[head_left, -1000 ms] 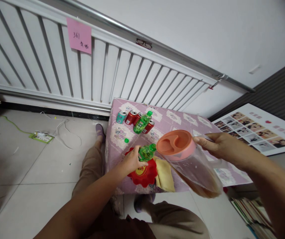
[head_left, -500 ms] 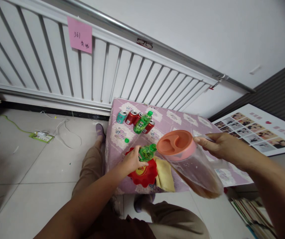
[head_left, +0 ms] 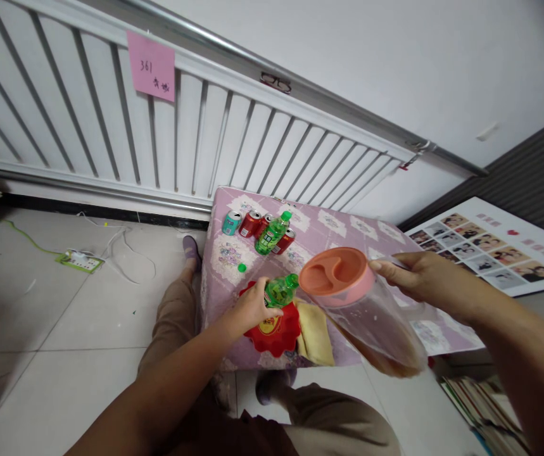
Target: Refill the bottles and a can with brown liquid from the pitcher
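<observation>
Nothing moved vs prev; green btl (head_left: 282,291) juts from clamped L fingers (head_left: 273,312), R fingers (head_left: 392,273) clamped on pitcher (head_left: 371,323)

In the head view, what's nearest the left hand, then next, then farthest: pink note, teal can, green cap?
1. Green cap: on the table, just beyond the left hand.
2. Teal can: farther back on the table.
3. Pink note: up on the radiator.

Lighting was diffuse and moderate, rendering the wall (head_left: 347,57) pale grey at upper centre. A dark vignette occupied the upper right corner. Shadow darkened the floor (head_left: 86,316) at far left, with faint glare farther in. Wide-angle stretching widened the radiator (head_left: 105,107), upper left. The jug (head_left: 376,329) and books (head_left: 483,405), lower right, appeared soft.
</observation>
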A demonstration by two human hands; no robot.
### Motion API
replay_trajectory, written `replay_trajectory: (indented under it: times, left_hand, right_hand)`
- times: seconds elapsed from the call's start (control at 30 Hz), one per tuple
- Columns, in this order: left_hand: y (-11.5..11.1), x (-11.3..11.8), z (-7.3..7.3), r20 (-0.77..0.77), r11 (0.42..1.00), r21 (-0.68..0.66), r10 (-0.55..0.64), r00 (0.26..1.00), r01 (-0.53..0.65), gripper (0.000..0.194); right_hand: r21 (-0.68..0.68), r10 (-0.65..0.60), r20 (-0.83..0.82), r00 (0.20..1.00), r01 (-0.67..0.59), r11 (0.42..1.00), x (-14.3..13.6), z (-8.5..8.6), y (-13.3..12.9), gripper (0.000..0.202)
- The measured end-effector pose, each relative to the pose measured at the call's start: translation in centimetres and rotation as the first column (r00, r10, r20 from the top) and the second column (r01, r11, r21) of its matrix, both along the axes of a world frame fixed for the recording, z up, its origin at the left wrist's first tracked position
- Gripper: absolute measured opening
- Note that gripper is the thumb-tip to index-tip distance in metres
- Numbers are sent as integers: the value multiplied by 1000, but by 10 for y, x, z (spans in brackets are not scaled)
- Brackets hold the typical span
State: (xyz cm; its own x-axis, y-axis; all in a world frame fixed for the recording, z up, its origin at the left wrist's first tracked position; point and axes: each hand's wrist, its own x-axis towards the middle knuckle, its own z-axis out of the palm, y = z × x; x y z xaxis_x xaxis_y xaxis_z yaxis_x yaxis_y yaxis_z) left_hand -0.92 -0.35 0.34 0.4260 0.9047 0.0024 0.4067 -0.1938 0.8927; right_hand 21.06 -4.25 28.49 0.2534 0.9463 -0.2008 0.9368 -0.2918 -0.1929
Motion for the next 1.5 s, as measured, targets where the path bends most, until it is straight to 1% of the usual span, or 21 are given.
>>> replay_trajectory:
  times: [0.3, 0.57, 0.8, 1.0, 1.2, 1.5]
  left_hand:
    - [0, 2, -5, 3, 1000, 5, 17, 1000, -17, 80]
    - [-1, 0, -2, -10, 1000, 10, 11, 1000, -11, 77]
    - [0, 1, -6, 24, 1000, 14, 7, 1000, -7, 78]
    - [1, 2, -5, 19, 1000, 7, 9, 1000, -9, 79]
    - [1, 3, -8, 13, 1000, 12, 13, 1000, -13, 80]
    - [0, 1, -2, 19, 1000, -9, 7, 1000, -7, 78]
  right_hand:
    - [9, 5, -4, 1000, -5, 1000, -1, 0, 1, 87]
    - [15, -1, -13, 1000, 1, 1000, -3, 1, -1, 88]
    - [13, 9, -6, 1000, -9, 1000, -1, 1, -1, 84]
    - [2, 14, -19, 1000, -14, 1000, 0, 1, 0, 84]
    - [-4, 3, -16, 1000, -3, 1000, 3, 1, 0, 84]
    - [1, 31, -15, 999, -31, 1000, 0, 2, 0, 82]
